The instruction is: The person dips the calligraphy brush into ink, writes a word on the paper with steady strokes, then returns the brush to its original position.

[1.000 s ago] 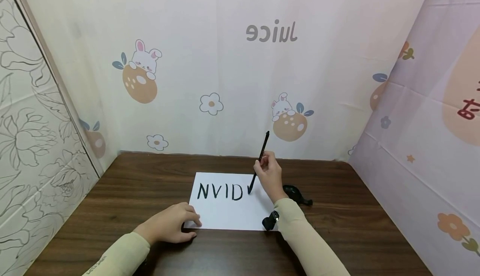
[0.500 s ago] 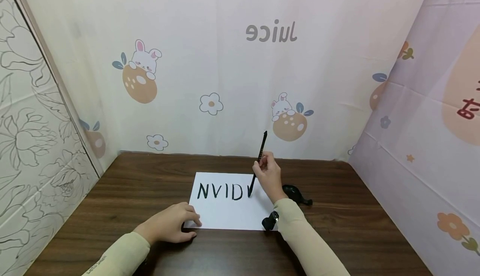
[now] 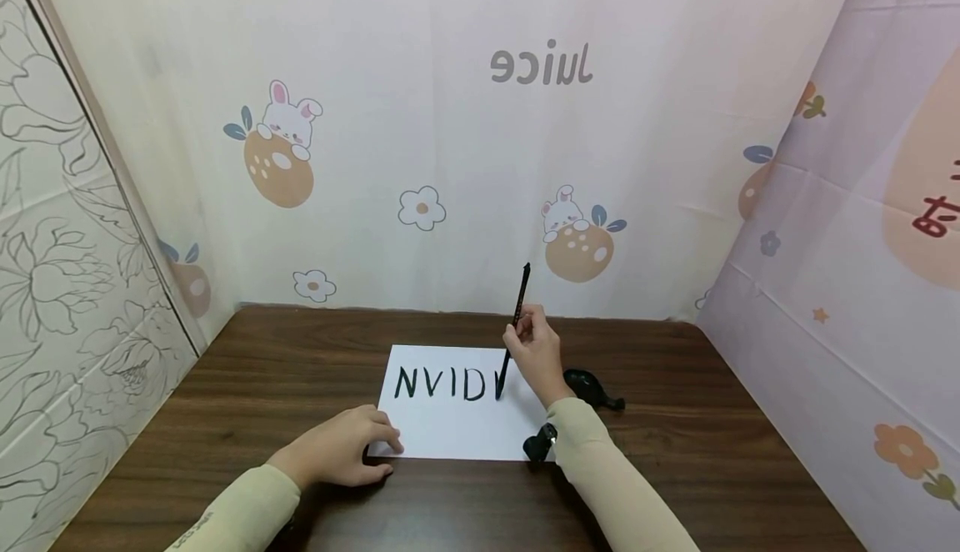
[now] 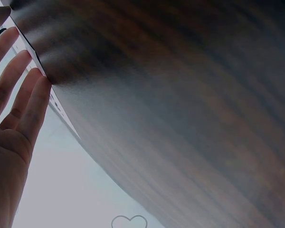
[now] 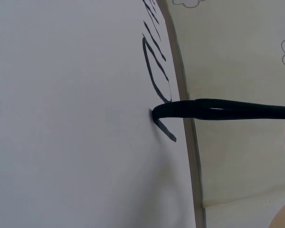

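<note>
My right hand (image 3: pixel 537 353) pinches a black writing brush (image 3: pixel 522 289), which leans slightly right above the white paper (image 3: pixel 450 431). In the right wrist view the brush (image 5: pixel 218 109) presses its bent, inky tip on the sheet, at a fresh dark stroke (image 5: pixel 167 131). Black letters (image 3: pixel 440 383) reading NVID run along the paper's upper part, and the stroke stands right of the D. My left hand (image 3: pixel 345 447) rests at the lower left corner of the sheet, fingers spread, some on the paper. Its fingers (image 4: pixel 35 109) appear fairly straight in the left wrist view.
Right of the paper lies a glossy black, rounded object with a narrow end (image 3: pixel 591 388), partly behind the right wrist. A small black device (image 3: pixel 540 442) is strapped at the right wrist. The brown wooden table (image 3: pixel 262 368) meets patterned curtains (image 3: pixel 480 143) at the back.
The brush tip has moved down the paper, drawing the stroke right of the D longer. The right hand shifted slightly left and the brush became more upright. The left hand stayed put.
</note>
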